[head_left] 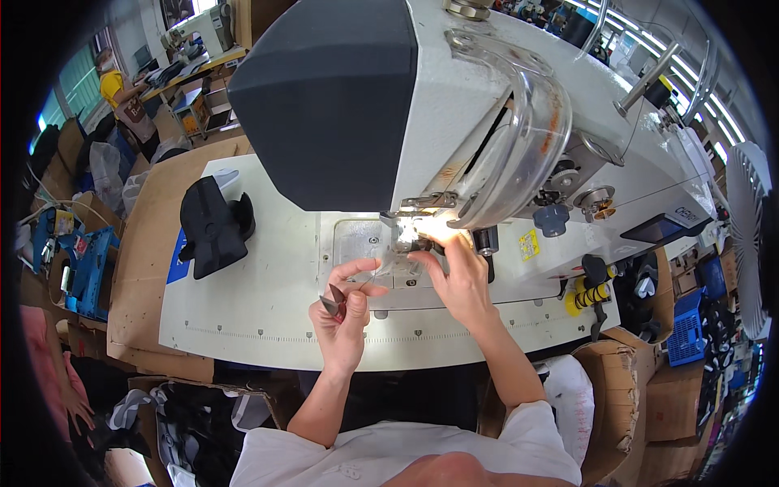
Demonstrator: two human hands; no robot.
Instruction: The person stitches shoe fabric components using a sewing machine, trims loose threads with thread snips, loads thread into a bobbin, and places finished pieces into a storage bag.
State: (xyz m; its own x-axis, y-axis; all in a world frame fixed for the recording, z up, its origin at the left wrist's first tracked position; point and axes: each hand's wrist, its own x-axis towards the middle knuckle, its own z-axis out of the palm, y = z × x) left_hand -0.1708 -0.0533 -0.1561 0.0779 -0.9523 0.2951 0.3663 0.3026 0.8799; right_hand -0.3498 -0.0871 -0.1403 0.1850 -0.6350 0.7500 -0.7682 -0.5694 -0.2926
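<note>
A large white sewing machine (487,49) with a dark grey front cover (329,105) stands over a pale table (260,300). My left hand (345,333), in front of the needle area, is closed around small thread snips (333,303) whose blades point up and left. Its index finger reaches toward the needle, and a fine thread seems to run by the fingertips. Under the bright lamp, my right hand (466,284) has thumb and fingers bent together beside the presser foot (410,239). Glare and the fingers hide what it pinches. Left of the machine lies a black padded piece (213,227).
A clear curved guard (527,122) and tension knobs (552,219) jut out above my right hand. Cardboard boxes (604,390) flank my seat, one full of dark pieces (195,430). A person (122,97) works far left; another person's arm (61,373) shows at the left.
</note>
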